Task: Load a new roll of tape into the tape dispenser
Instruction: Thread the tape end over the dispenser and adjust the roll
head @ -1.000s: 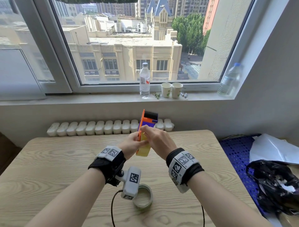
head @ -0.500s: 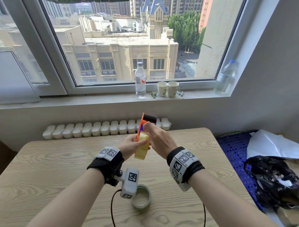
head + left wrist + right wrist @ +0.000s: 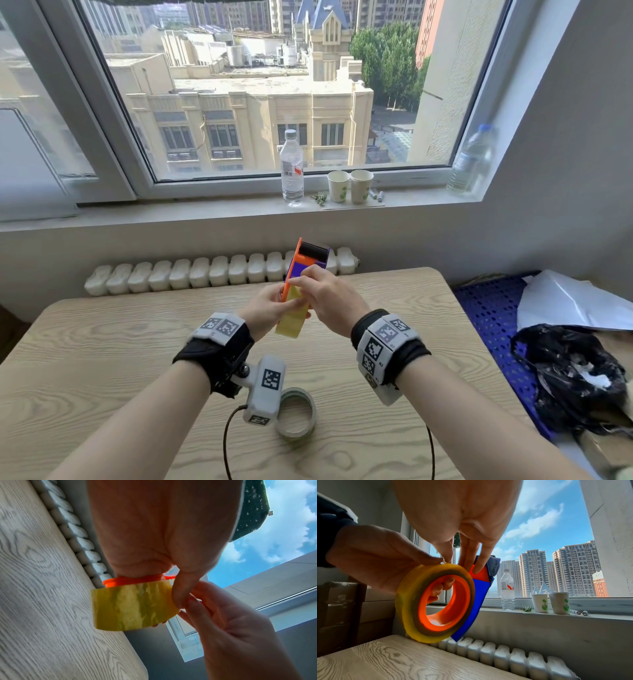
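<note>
An orange and blue tape dispenser is held upright above the wooden table. A yellow tape roll sits on its orange hub. My left hand grips the dispenser from the left, with fingers curled through the hub and the thumb on the roll's rim. My right hand pinches the roll's outer edge at the top, right beside the left thumb. Its other fingers rest on the orange side plate.
A used tape core lies on the table near me, under the left wrist camera and its cable. A white radiator runs behind the table. The sill holds a water bottle and two paper cups. A blue crate and a black bag stand to the right.
Both hands keep their hold in nearly the same place. The dispenser's top has leaned a little to the right, and my head view has shifted slightly.
</note>
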